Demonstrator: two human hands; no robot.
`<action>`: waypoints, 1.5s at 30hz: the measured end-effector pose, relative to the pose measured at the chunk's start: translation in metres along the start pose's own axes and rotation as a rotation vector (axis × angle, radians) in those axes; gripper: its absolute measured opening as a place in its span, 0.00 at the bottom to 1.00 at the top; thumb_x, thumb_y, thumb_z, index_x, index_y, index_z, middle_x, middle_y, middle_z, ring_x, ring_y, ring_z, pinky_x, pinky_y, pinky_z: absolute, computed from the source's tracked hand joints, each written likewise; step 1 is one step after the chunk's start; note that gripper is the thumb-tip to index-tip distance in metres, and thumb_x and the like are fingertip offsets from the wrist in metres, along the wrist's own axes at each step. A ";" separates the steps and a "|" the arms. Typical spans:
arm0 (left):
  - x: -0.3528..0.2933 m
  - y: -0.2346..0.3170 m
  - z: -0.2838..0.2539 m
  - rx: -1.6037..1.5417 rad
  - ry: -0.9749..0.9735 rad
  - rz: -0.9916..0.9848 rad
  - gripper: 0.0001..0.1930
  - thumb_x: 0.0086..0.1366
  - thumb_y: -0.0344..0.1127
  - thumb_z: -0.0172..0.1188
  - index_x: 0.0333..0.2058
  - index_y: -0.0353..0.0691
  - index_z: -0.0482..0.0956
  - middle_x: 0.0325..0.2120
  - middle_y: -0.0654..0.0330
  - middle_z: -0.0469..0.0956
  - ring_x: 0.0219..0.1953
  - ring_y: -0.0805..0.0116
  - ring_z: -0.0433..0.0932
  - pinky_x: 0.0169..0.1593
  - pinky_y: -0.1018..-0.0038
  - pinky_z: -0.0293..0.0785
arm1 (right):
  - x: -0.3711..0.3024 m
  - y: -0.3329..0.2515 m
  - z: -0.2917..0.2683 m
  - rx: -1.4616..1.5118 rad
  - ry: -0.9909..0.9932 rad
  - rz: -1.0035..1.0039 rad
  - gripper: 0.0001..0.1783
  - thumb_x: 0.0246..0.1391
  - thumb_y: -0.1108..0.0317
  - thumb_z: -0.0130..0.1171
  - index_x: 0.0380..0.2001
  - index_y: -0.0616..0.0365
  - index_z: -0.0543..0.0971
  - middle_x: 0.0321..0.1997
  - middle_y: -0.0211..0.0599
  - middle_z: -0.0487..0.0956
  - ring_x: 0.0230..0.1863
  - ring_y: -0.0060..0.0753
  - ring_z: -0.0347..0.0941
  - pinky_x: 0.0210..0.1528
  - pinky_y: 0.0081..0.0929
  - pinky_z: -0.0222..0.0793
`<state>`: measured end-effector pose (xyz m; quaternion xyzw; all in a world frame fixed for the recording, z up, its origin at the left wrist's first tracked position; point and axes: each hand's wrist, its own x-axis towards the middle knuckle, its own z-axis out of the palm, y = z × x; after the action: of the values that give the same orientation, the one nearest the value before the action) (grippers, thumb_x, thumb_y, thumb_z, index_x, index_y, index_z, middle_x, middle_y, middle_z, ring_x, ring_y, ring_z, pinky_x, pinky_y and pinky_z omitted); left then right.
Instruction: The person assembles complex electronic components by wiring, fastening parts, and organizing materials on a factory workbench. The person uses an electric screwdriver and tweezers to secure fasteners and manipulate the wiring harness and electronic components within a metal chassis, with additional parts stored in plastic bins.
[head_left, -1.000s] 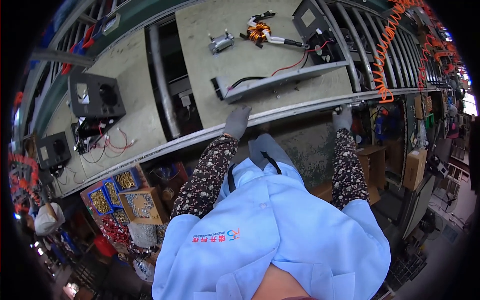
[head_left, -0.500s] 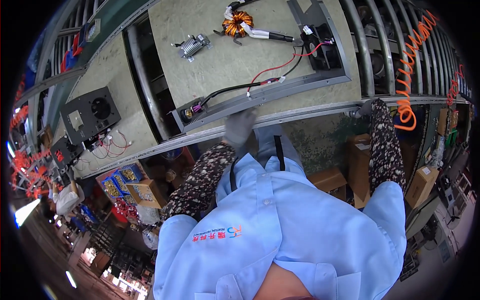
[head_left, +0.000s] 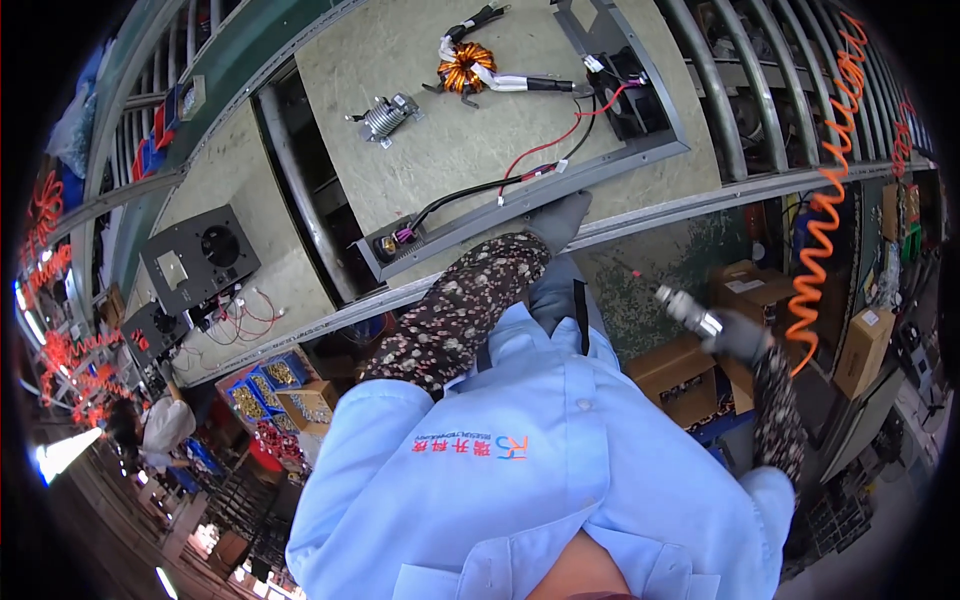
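Observation:
A grey metal frame panel (head_left: 480, 232) lies on the workbench, with a black fan (head_left: 640, 100) at its right end and red and black wires along it. My gloved left hand (head_left: 560, 220) rests at the panel's front edge, fingers stretched out and close together. Off the bench to the right, my gloved right hand (head_left: 742, 338) is closed around a silver power screwdriver (head_left: 690, 312). Its long thin bit points up and left, toward the bench edge. Beyond the panel sit a copper-wound toroid coil (head_left: 467, 68) with thick leads and a small ribbed metal part (head_left: 388, 118).
An orange coiled hose (head_left: 822, 220) hangs at the right beside metal rollers (head_left: 765, 100). Open cardboard boxes (head_left: 680, 385) stand below the bench. On the left are a dark fan housing (head_left: 200, 258), blue bins (head_left: 280, 372) of small parts, and another person (head_left: 168, 425).
My left hand has slid right along the panel's front edge. My right hand has come back from the bench edge, now showing the screwdriver in it. The orange hose has stretched lower.

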<state>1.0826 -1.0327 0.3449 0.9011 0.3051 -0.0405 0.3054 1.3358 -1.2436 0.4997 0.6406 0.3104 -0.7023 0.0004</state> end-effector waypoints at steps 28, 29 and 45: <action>-0.150 0.010 -0.186 -1.442 -0.101 0.108 0.13 0.59 0.34 0.47 0.40 0.32 0.64 0.28 0.54 0.72 0.20 0.78 0.68 0.24 0.84 0.66 | 0.013 -0.134 0.301 1.180 0.023 -0.651 0.22 0.34 0.63 0.55 0.34 0.64 0.67 0.19 0.32 0.70 0.16 0.19 0.65 0.18 0.13 0.60; -0.145 0.012 -0.194 -1.414 -0.127 0.190 0.17 0.59 0.34 0.47 0.44 0.30 0.62 0.30 0.54 0.72 0.25 0.76 0.70 0.29 0.83 0.68 | 0.017 -0.136 0.302 1.084 0.269 -0.650 0.22 0.34 0.64 0.55 0.35 0.64 0.67 0.20 0.31 0.70 0.18 0.19 0.65 0.20 0.14 0.61; -0.038 -0.127 -0.191 0.476 -0.596 0.274 0.18 0.51 0.45 0.50 0.37 0.40 0.73 0.33 0.52 0.74 0.37 0.55 0.72 0.41 0.67 0.67 | 0.085 -0.127 0.265 0.603 0.831 -0.337 0.26 0.32 0.64 0.62 0.38 0.63 0.70 0.33 0.42 0.73 0.34 0.36 0.70 0.37 0.27 0.64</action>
<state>0.9572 -0.8631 0.4431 0.9277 0.0625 -0.3285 0.1657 1.0314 -1.2229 0.4752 0.7775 0.1676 -0.4382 -0.4189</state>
